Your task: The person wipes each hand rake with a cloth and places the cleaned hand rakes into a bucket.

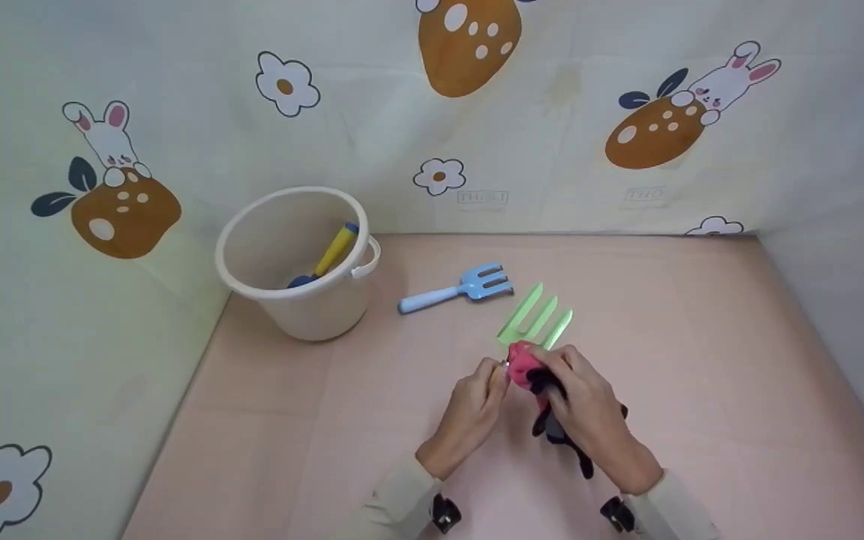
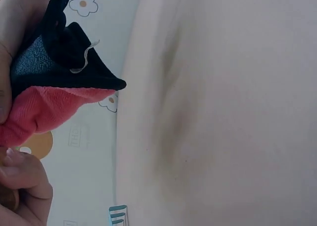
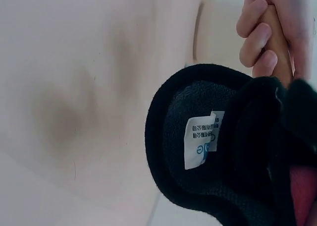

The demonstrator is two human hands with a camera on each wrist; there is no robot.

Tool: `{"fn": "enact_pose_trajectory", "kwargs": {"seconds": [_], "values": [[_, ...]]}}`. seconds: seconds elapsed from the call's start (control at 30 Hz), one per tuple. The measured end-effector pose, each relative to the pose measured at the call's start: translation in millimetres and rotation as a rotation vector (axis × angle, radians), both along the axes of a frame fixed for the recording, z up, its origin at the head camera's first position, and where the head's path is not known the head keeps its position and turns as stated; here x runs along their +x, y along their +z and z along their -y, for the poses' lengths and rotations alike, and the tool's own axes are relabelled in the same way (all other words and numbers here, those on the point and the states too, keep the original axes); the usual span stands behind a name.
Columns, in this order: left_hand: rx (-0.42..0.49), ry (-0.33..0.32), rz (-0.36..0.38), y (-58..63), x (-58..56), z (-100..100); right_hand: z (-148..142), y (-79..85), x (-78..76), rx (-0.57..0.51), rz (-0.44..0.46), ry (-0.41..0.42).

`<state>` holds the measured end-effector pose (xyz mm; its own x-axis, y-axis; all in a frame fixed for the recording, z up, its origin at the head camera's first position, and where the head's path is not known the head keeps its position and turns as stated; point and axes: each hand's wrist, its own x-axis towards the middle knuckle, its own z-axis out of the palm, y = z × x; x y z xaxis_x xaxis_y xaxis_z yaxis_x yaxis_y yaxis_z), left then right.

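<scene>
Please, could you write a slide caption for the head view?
Left hand grips a green fork; right hand holds a pink-and-black cloth against it, near a blue fork.

You wore pale off-white sleeves, the creased left sleeve [image 1: 396, 501] and plain right sleeve [image 1: 668, 510] both reaching your wrists. A small, glossy black left wrist camera [image 1: 445, 514] and a matching right wrist camera [image 1: 616, 514] sat beside the cuffs. Your fingers [image 1: 486, 373] were bare.
</scene>
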<state>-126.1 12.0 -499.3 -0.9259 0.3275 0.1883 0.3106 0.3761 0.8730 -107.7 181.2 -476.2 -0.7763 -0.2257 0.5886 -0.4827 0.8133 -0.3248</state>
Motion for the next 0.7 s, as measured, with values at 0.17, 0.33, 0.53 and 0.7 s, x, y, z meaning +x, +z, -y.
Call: {"fn": "enact_pose_trajectory", "kwargs": {"seconds": [0.17,0.33,0.53,0.7], "values": [[0.067,-0.038,0.028,-7.1,2.0,1,4,-1.1,-0.8,-0.036,0.075,0.032],[0.114,-0.040,0.024,-11.9,5.4,2,4,0.1,-0.8,-0.100,0.164,0.066],[0.124,-0.031,0.001,-12.1,10.0,0,-1,5.2,1.9,-0.122,0.195,0.049],[0.118,-0.016,0.011,-11.8,10.4,0,-5,6.0,4.3,-0.132,0.224,0.012]]}}
